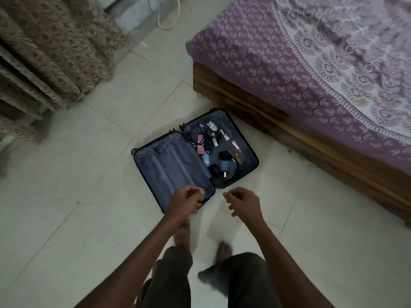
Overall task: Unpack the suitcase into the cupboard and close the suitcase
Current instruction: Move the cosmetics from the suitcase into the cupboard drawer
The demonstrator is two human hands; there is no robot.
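Observation:
A dark suitcase lies open flat on the tiled floor beside the bed. Its left half shows only grey lining. The right half holds several small items: a pink box, a blue tube, a blue bottle with a gold cap, black cables, a pink tube and white tubes. My left hand hovers over the suitcase's near left corner, fingers loosely curled, holding nothing. My right hand hangs just past the near edge, also loosely curled and holding nothing. No cupboard is in view.
A wooden bed with a purple patterned sheet fills the right side. Brown patterned curtains hang at the left. A white cord lies on the floor at the top. My bare feet stand below the suitcase.

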